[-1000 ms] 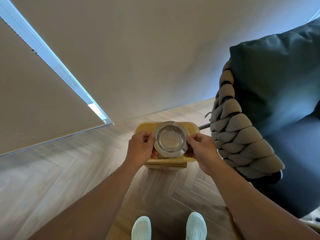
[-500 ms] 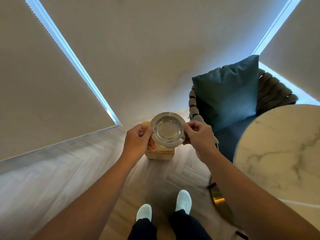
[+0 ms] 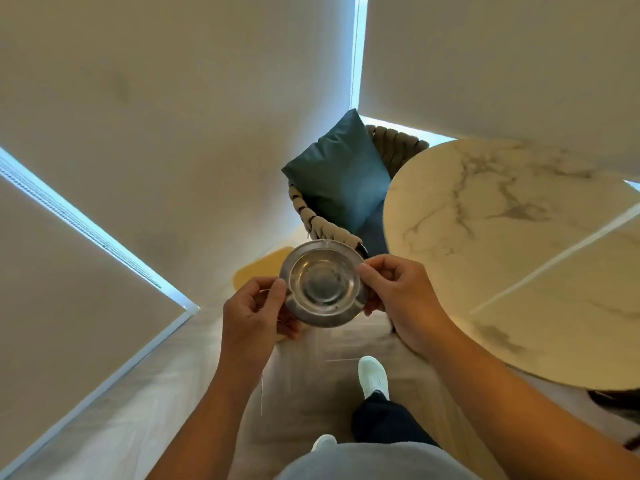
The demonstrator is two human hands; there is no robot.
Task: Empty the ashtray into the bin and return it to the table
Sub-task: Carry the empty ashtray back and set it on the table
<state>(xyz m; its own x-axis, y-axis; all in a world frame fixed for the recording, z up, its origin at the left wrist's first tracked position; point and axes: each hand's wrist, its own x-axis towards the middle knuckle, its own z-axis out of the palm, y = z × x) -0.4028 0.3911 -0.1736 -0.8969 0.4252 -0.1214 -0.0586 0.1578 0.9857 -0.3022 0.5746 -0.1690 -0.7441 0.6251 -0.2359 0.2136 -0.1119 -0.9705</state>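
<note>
A round steel ashtray (image 3: 323,284) hangs level at chest height with its bowl facing up; the bowl looks bare. My left hand (image 3: 254,315) pinches its left rim and my right hand (image 3: 398,292) pinches its right rim. The yellow wooden bin (image 3: 261,268) stands on the floor behind and below the ashtray, mostly hidden by it and by my left hand. The round white marble table (image 3: 519,244) fills the right side, its near edge just right of my right hand.
A woven rope chair (image 3: 323,225) with a teal cushion (image 3: 341,171) stands against the wall between bin and table. Beige blinds cover the windows on the left and back. My feet in white shoes (image 3: 372,375) are on herringbone wood floor.
I have turned right and stepped back from the bin with the ashtray in both hands. The table has swung into view on the right, and the bin now lies behind the ashtray.
</note>
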